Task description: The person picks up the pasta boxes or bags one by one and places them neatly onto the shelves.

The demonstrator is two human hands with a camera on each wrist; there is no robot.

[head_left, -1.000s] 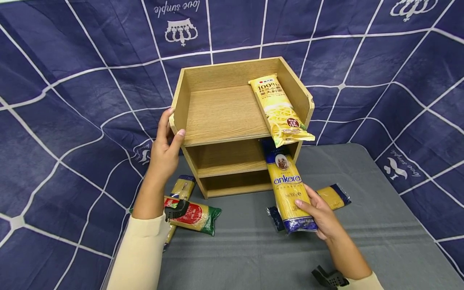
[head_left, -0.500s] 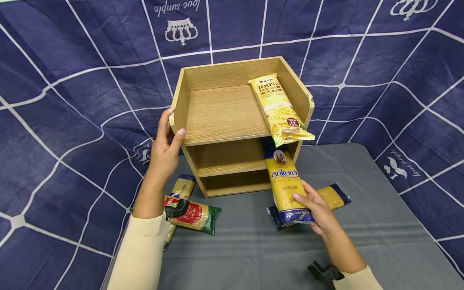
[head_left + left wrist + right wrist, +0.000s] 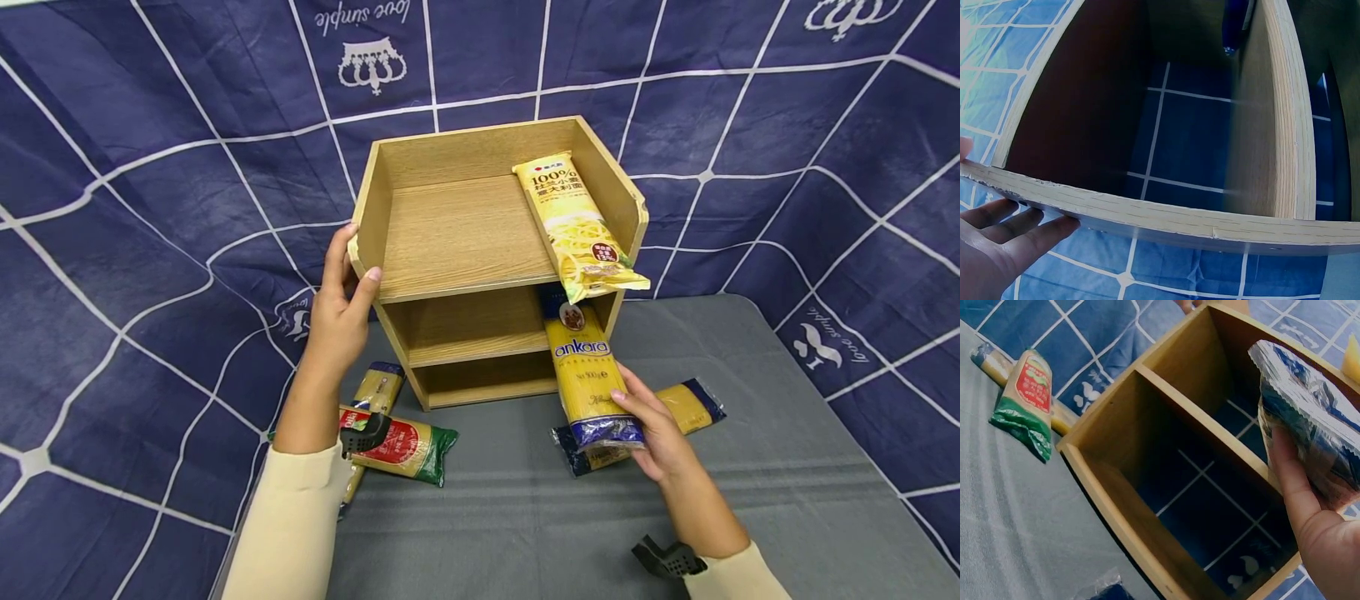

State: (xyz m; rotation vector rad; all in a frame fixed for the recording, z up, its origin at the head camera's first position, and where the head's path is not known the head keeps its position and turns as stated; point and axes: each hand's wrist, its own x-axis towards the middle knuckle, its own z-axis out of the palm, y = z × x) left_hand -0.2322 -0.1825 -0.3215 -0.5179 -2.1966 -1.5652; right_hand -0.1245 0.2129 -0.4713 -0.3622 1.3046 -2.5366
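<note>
A yellow spaghetti packet (image 3: 588, 375) with blue ends and "ankara" lettering lies with its far end inside the middle compartment of the small wooden shelf (image 3: 450, 233). My right hand (image 3: 660, 433) holds the packet's near end, thumb on top and the other fingers partly hidden; in the right wrist view its crimped end (image 3: 1310, 406) faces the camera. At the shelf's left side panel, my left hand (image 3: 341, 312) grips the front edge, thumb inside. The left wrist view has its fingers (image 3: 1035, 240) against the outer face.
A yellow noodle packet (image 3: 573, 225) lies at the right of the shelf's top, its end jutting over the front edge. Beneath the held packet is a dark-blue-ended pasta packet (image 3: 690, 406). A red and green pasta packet (image 3: 412, 450) crosses another packet (image 3: 378, 387) at left.
My right hand has pushed the ankara packet forward and slightly left, a bit deeper into the middle compartment. More of the packet beneath shows. My left hand has stayed put.
</note>
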